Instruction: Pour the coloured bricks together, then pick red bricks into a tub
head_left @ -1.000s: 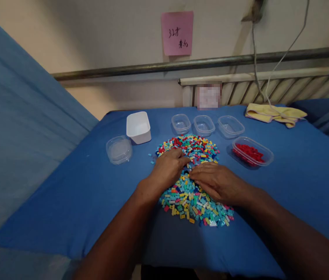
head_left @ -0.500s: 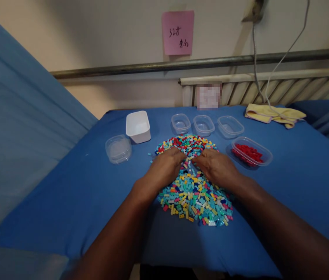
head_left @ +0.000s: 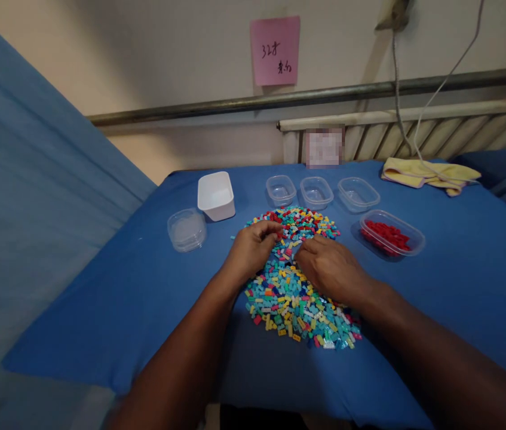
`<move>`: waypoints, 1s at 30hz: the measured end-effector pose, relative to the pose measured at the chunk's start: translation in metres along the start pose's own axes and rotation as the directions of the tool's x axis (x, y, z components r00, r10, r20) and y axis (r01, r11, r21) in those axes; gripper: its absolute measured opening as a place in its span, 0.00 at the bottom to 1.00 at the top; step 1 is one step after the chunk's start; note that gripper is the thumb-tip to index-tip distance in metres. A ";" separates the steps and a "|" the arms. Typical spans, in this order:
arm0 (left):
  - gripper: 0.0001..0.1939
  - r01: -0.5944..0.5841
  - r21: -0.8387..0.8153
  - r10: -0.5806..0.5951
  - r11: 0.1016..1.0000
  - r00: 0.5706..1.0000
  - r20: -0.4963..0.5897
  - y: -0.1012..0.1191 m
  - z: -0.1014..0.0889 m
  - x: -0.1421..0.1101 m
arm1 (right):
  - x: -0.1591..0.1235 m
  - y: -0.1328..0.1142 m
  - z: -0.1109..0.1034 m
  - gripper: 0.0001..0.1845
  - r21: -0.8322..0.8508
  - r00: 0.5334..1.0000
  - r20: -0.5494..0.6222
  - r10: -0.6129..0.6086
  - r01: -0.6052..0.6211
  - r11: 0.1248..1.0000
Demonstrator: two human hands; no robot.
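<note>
A heap of small coloured bricks [head_left: 297, 310] lies on the blue table cover [head_left: 100, 298]. My left hand [head_left: 253, 251] rests on the heap's left side, fingers curled in a pinch at its far part; what they hold is too small to name. My right hand [head_left: 328, 266] lies on the middle of the heap, fingers bent down into the bricks, thumb toward the left hand. A clear tub of red bricks [head_left: 391, 236] stands to the right of the heap.
Three empty clear tubs [head_left: 315, 192] stand in a row behind the heap. A white tub [head_left: 215, 194] and a clear round lid [head_left: 185, 229] stand to the left. A yellow cloth [head_left: 427, 174] lies at the back right, under hanging cables.
My right hand slid toward the far part of the heap, then drew back a little. My left hand's fingers curled from flat into a pinch. The view shifted slightly.
</note>
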State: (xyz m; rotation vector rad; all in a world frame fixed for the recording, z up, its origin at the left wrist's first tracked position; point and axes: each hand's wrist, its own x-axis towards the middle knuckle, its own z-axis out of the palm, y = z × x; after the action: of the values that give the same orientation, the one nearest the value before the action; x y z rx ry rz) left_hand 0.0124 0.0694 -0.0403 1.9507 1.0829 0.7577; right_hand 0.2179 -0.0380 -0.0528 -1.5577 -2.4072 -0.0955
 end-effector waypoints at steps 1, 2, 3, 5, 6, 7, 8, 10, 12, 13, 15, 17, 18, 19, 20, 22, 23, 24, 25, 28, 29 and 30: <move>0.12 0.009 -0.030 -0.009 1.000 1.000 0.001 0.001 0.000 0.000 | 0.000 0.000 0.000 0.13 -0.014 1.000 0.001 0.021 -0.021 1.000; 0.11 0.015 -0.056 -0.015 0.998 1.000 0.003 0.002 0.000 -0.001 | -0.001 -0.001 0.000 0.13 -0.026 0.999 0.003 0.038 -0.038 0.999; 0.11 0.019 -0.076 -0.018 0.997 1.000 0.003 0.004 0.001 -0.001 | -0.001 -0.001 0.001 0.13 -0.035 0.999 0.006 0.047 -0.046 0.998; 0.11 0.019 -0.088 -0.020 0.996 1.000 -0.006 0.006 0.000 -0.002 | -0.001 -0.001 0.002 0.13 -0.034 0.999 0.007 0.041 -0.041 0.999; 0.11 0.019 -0.086 -0.020 0.996 1.000 -0.014 0.007 0.000 -0.002 | -0.001 -0.001 0.002 0.13 -0.023 1.000 0.003 0.030 -0.029 0.999; 0.11 0.018 -0.084 -0.020 0.996 0.999 -0.026 0.007 0.000 -0.002 | -0.001 -0.001 0.003 0.13 -0.002 1.000 -0.004 0.014 -0.014 1.000; 0.11 0.019 -0.086 -0.022 0.996 0.999 -0.039 0.007 -0.001 -0.001 | -0.001 -0.001 0.004 0.14 0.030 1.000 -0.018 0.003 -0.003 1.000; 0.11 0.025 -0.113 -0.033 0.993 0.997 -0.070 0.007 -0.001 -0.001 | -0.001 0.000 0.006 0.14 0.128 0.997 -0.072 0.010 0.000 0.992; 0.11 0.036 -0.171 -0.049 0.985 0.996 -0.075 0.009 -0.001 -0.001 | -0.002 0.002 0.008 0.12 0.254 0.984 -0.161 0.070 -0.027 0.967; 0.12 0.046 -0.205 -0.059 0.978 0.997 -0.058 0.011 0.000 -0.002 | -0.002 0.003 0.008 0.11 0.320 0.972 -0.205 0.114 -0.043 0.946; 0.12 0.072 -0.264 -0.075 0.962 0.997 0.002 0.015 0.003 -0.004 | -0.002 0.003 0.007 0.08 0.454 0.942 -0.263 0.211 -0.072 0.888; 0.12 0.109 -0.306 -0.090 0.946 0.993 0.076 0.018 0.009 -0.007 | -0.002 0.002 0.007 0.07 0.585 0.918 -0.248 0.311 -0.114 0.803; 0.12 0.127 -0.327 -0.096 0.936 0.989 0.111 0.020 0.012 -0.008 | -0.002 0.001 0.007 0.07 0.647 0.906 -0.221 0.361 -0.141 0.749; 0.12 0.145 -0.349 -0.101 0.926 0.985 0.141 0.020 0.015 -0.009 | -0.002 0.000 0.008 0.06 0.704 0.894 -0.186 0.408 -0.169 0.690; 0.11 0.164 -0.370 -0.109 0.914 0.980 0.165 0.020 0.018 -0.009 | -0.002 0.000 0.009 0.05 0.756 0.881 -0.150 0.449 -0.191 0.626; 0.10 0.201 -0.410 -0.131 0.890 0.973 0.193 0.021 0.023 -0.010 | -0.002 -0.001 0.013 0.06 0.849 0.859 -0.084 0.505 -0.204 0.488; 0.09 0.218 -0.427 -0.145 0.878 0.970 0.196 0.021 0.025 -0.010 | -0.002 -0.001 0.015 0.07 0.886 0.853 -0.054 0.518 -0.199 0.419; 0.09 0.234 -0.443 -0.161 0.865 0.967 0.197 0.021 0.026 -0.010 | -0.002 0.000 0.017 0.09 0.915 0.852 -0.025 0.523 -0.192 0.355; 0.08 0.250 -0.459 -0.175 0.853 0.964 0.200 0.022 0.026 -0.010 | -0.002 0.001 0.019 0.10 0.936 0.852 0.001 0.524 -0.186 0.300; 0.07 0.280 -0.483 -0.206 0.830 0.957 0.202 0.023 0.028 -0.010 | -0.002 0.004 0.022 0.12 0.961 0.851 0.036 0.524 -0.174 0.216; 0.08 0.286 -0.483 -0.216 0.828 0.956 0.197 0.022 0.029 -0.010 | -0.002 0.004 0.023 0.12 0.963 0.850 0.033 0.526 -0.169 0.211; 0.08 0.290 -0.482 -0.224 0.827 0.956 0.191 0.022 0.030 -0.010 | -0.003 0.004 0.023 0.12 0.963 0.848 0.026 0.529 -0.163 0.214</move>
State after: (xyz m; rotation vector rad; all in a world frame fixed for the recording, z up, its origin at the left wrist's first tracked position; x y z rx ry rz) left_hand 0.0398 0.0428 -0.0393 1.3526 0.9292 0.6743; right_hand 0.2183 -0.0344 -0.0757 -1.2146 -1.2058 0.9620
